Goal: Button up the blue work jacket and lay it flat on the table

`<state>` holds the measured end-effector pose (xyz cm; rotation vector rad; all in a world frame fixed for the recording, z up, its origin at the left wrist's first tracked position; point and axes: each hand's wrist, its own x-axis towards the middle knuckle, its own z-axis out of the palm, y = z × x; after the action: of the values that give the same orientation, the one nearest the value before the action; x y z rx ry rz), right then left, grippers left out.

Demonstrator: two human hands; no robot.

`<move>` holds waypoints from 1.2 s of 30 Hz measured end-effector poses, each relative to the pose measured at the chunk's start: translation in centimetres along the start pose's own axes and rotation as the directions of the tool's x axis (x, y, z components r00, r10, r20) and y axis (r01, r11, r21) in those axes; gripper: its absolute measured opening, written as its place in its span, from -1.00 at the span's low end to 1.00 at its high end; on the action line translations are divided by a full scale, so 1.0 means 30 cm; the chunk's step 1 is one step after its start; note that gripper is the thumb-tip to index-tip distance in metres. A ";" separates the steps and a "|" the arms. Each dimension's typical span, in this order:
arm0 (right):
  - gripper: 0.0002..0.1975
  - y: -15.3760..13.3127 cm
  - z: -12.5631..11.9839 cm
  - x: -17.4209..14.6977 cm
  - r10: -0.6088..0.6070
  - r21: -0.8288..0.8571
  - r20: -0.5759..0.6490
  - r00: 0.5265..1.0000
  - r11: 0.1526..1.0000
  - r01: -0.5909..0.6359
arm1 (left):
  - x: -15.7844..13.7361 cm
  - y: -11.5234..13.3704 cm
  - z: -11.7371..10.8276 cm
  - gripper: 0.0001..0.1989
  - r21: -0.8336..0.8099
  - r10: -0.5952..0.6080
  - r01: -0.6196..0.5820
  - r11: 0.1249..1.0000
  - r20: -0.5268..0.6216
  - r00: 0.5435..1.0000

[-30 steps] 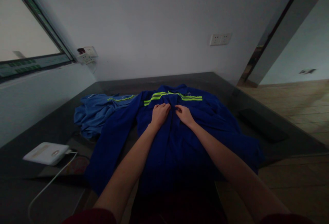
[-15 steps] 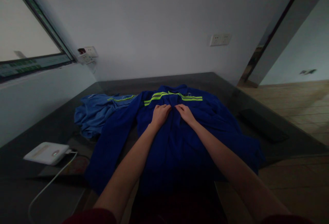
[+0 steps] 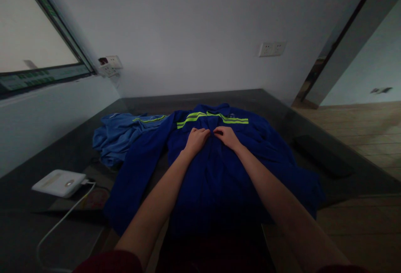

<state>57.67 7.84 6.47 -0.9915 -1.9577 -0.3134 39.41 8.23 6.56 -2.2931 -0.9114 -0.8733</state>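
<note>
A dark blue work jacket (image 3: 200, 181) with yellow-green chest stripes lies spread on the dark table, collar at the far side, one sleeve stretched out to the left. My left hand (image 3: 198, 138) is closed, pinching the jacket's front near the middle, just below the stripes. Close beside it, my right hand (image 3: 227, 136) also pinches the front edge with bent fingers. Only a small gap separates the fingertips. Any button or zip between them is too small to make out.
A crumpled lighter blue garment (image 3: 120, 137) lies left of the jacket. Nearer on that side rests a white power bank (image 3: 59, 183) with a white cable (image 3: 54, 227). A black flat object (image 3: 322, 156) is at the right. Behind the table (image 3: 250, 95) stands a wall with sockets (image 3: 272, 49).
Both hands stay at the jacket's middle front, the right hand's fingers a little more bent. The whole view has shifted slightly.
</note>
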 end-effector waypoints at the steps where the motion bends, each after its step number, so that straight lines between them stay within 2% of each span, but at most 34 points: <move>1: -0.86 -0.007 -0.003 -0.001 -0.012 -0.048 0.010 1.000 0.999 0.013 | 0.000 0.000 -0.001 -0.71 -0.007 0.001 -0.001 1.000 0.010 1.000; 6: -0.88 -0.039 -0.007 -0.010 -0.008 -0.259 0.052 0.999 0.966 0.021 | -0.005 0.001 -0.002 -0.75 -0.106 -0.031 0.038 0.994 0.066 0.997; 12: -0.91 -0.058 0.003 -0.016 0.054 -0.364 0.076 0.996 0.931 -0.022 | -0.008 0.010 0.013 -0.76 -0.154 -0.053 0.064 0.986 0.069 0.996; 16: -0.89 -0.084 0.006 -0.020 0.084 -0.406 0.056 0.995 0.912 -0.055 | 0.001 0.029 0.019 -0.74 -0.182 -0.184 0.184 0.966 0.017 0.983; 19: -0.85 -0.107 0.008 -0.023 0.092 -0.439 0.037 0.995 0.896 -0.067 | 0.007 0.045 0.022 -0.74 -0.259 -0.316 0.303 0.917 -0.008 0.949; 22: -0.85 -0.121 0.010 -0.025 0.088 -0.455 0.023 0.996 0.888 -0.068 | 0.010 0.052 0.025 -0.79 -0.327 -0.428 0.408 0.853 0.011 0.904; 24: -0.88 -0.125 0.011 -0.027 0.079 -0.457 0.019 0.997 0.887 -0.062 | 0.011 0.052 0.027 -0.81 -0.338 -0.458 0.436 0.834 0.017 0.889; 31: -0.89 -0.115 0.021 -0.033 0.064 -0.444 0.011 0.998 0.895 -0.053 | 0.009 0.049 0.032 -0.84 -0.348 -0.449 0.430 0.833 0.029 0.893; 36: -0.89 -0.091 0.029 -0.034 0.050 -0.350 -0.012 0.999 0.935 -0.051 | 0.012 0.037 0.045 -0.86 -0.357 -0.452 0.438 0.825 0.046 0.891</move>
<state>55.40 6.04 5.58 -1.2648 -1.9076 -0.6516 40.93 8.54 5.68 -2.3821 -1.4052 -1.3805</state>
